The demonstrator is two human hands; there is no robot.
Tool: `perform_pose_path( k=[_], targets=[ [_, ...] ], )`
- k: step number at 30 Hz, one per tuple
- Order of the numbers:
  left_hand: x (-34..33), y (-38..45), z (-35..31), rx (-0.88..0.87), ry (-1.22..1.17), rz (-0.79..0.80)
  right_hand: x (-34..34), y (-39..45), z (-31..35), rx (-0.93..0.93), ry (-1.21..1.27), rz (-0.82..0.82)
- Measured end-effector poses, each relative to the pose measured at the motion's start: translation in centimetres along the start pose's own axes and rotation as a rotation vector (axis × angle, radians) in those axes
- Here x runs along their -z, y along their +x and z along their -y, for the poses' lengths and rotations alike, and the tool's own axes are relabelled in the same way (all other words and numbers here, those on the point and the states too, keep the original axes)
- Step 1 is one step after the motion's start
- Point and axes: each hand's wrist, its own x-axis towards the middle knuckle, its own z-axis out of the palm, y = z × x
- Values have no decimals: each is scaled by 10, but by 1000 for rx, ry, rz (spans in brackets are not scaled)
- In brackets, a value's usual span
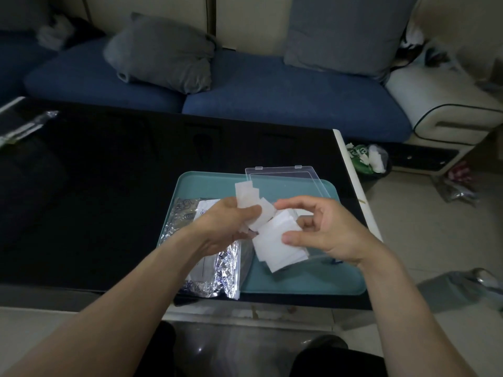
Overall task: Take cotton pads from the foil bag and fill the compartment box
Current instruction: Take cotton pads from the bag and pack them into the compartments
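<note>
While both hands worked above a teal tray point(304, 284) near the right end of a glossy black table point(95, 200), the left hand point(226, 227) gripped a loose fan of white cotton pads point(249, 200), its fingers curled round their lower ends so that the pads stood up and leaned to the right. The right hand point(324, 232) held a thicker stack of cotton pads point(277, 243), thumb pressed on the top sheet and fingers bent behind; its forefinger arched above the stack without touching the other hand's pads. The two bundles met just between the hands.

The foil bag point(215, 278) lay flat on the tray's left side, partly under the left wrist, its crinkled lower end reaching past the tray's front edge towards the table's front edge. The clear compartment box point(288, 176) sat at the tray's far right corner; only its transparent lid, with two small clasps on the far edge, showed plainly, and the compartments were hidden behind the hands. Bare tray surface lay in front of the right hand, and the table spread open and dark to the left. Beyond the table's right edge stood a small bin point(370, 159) with white scraps; a blue sofa point(272, 91) ran behind.
</note>
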Motion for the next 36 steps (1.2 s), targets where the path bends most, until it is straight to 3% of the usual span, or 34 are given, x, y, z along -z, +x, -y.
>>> perform_pose_path(
  k=[3, 8, 14, 24, 28, 30, 33, 36],
  targets=[
    [3, -2, -2, -16, 23, 124, 3, -2, 2, 56, -4, -87],
    [5, -6, 1, -1, 108, 449, -8, -4, 10, 153, -136, 60],
    [8, -7, 1, 63, 188, 596, -19, -8, 19, 138, -340, 157],
    [7, -8, 2, -3, 268, 484, -1, -2, 2, 140, 50, 0],
    [3, -8, 0, -35, 117, 295, 10, -6, 6, 192, 397, -54],
    [2, -8, -3, -52, 23, 210, 15, -7, 5, 178, 512, 14],
    [1, -9, -8, -40, -82, 186, 8, -6, 4, 101, 422, 118],
    [-5, -10, -10, -23, -113, 180, -5, -1, 5, 64, 230, 31]
  ],
)
